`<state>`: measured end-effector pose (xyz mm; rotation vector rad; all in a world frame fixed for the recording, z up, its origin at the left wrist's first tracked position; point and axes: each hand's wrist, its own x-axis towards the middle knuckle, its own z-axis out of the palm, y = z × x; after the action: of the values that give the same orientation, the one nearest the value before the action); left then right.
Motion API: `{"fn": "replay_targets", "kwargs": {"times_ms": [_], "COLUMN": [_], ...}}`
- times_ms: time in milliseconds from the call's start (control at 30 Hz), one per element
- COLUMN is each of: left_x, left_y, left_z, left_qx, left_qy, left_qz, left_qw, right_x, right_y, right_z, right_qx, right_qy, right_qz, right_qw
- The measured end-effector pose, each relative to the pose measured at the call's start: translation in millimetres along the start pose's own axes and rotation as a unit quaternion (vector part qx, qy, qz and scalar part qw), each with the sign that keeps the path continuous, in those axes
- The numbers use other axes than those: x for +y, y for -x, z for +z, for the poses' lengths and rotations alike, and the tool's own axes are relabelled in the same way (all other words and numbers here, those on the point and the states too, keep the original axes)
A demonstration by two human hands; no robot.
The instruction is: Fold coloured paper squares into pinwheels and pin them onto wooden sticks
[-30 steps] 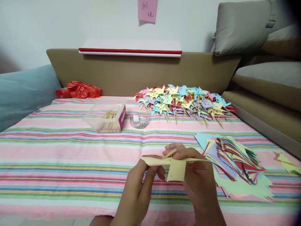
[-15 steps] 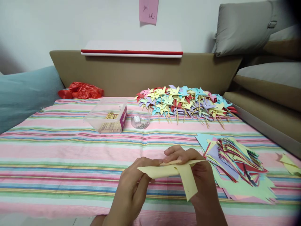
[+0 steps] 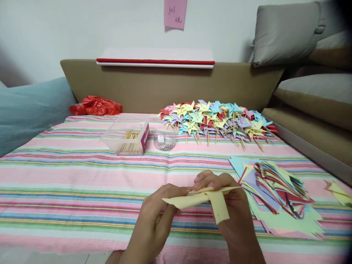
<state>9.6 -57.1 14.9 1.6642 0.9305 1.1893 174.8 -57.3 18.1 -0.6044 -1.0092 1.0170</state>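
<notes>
Between my two hands is a pale yellow paper pinwheel blank (image 3: 189,200), seen nearly edge-on above the cloth. My left hand (image 3: 156,212) pinches its left part, thumb below and fingers on top. On the other side, my right hand (image 3: 224,187) grips the far edge, fingers over the top and thumb mostly hidden behind the paper. One cut strip hangs down in front of the right palm. A stack of cut coloured paper (image 3: 277,187) lies just right of my right hand.
Finished paper pinwheels on sticks (image 3: 214,117) are heaped at the back. A clear plastic box of wooden sticks (image 3: 125,137) and a small bag of metal pins (image 3: 165,142) stand left of them. A red plastic bag (image 3: 96,105) lies back left, and a loose yellow piece (image 3: 341,193) far right.
The hanging yellow strip has swung up slightly toward the rest of the paper. Both hands keep almost the same grip; the view has shifted a little.
</notes>
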Motion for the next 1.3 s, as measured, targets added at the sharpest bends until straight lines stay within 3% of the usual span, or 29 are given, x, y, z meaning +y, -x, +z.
{"fn": "replay_targets", "kwargs": {"times_ms": [133, 200, 267, 333, 400, 500, 667, 833, 933, 1067, 1200, 1300], "left_x": [-3.4, -7.8, -12.8, -17.1, -20.0, -22.4, -23.8, -23.9, -23.1, -20.5, -22.0, -25.6], "left_y": [-4.6, -8.1, -11.1, -13.2, -14.1, -14.0, -14.3, -15.0, -14.2, -12.5, -10.9, -10.9], "left_z": [6.8, 13.9, 21.0, 25.9, 27.8, 25.6, 20.0, 21.8, 22.9, 18.4, 10.5, 6.0], "left_qx": [-0.035, -0.003, 0.053, 0.101, 0.133, 0.163, 0.201, 0.182, 0.145, 0.117, 0.120, 0.128], "left_qy": [0.079, 0.159, 0.236, 0.291, 0.322, 0.341, 0.328, 0.323, 0.315, 0.307, 0.299, 0.307], "left_qz": [-0.093, -0.157, -0.201, -0.223, -0.224, -0.232, -0.253, -0.267, -0.253, -0.253, -0.256, -0.261], "left_qw": [0.992, 0.975, 0.949, 0.925, 0.910, 0.896, 0.888, 0.889, 0.903, 0.910, 0.912, 0.906], "right_x": [6.9, 11.3, 15.9, 20.4, 24.2, 27.6, 28.9, 31.3, 31.8, 26.1, 11.1, -5.5], "right_y": [-2.9, -5.3, -6.9, -6.1, -2.9, 3.6, 9.3, 9.1, 7.5, 2.4, -16.8, -48.8], "right_z": [1.1, -0.1, -3.7, -7.4, -8.2, -1.9, 9.7, 7.6, 2.4, -13.5, -48.1, -82.0], "right_qx": [0.075, 0.125, 0.134, 0.090, -0.014, -0.148, -0.208, -0.244, -0.224, -0.134, -0.074, -0.043], "right_qy": [-0.013, -0.011, 0.030, 0.128, 0.217, 0.262, 0.274, 0.283, 0.292, 0.367, 0.468, 0.546], "right_qz": [0.086, 0.141, 0.182, 0.213, 0.231, 0.248, 0.255, 0.249, 0.226, 0.187, 0.142, 0.100], "right_qw": [0.993, 0.982, 0.974, 0.965, 0.948, 0.921, 0.904, 0.894, 0.902, 0.901, 0.869, 0.831]}}
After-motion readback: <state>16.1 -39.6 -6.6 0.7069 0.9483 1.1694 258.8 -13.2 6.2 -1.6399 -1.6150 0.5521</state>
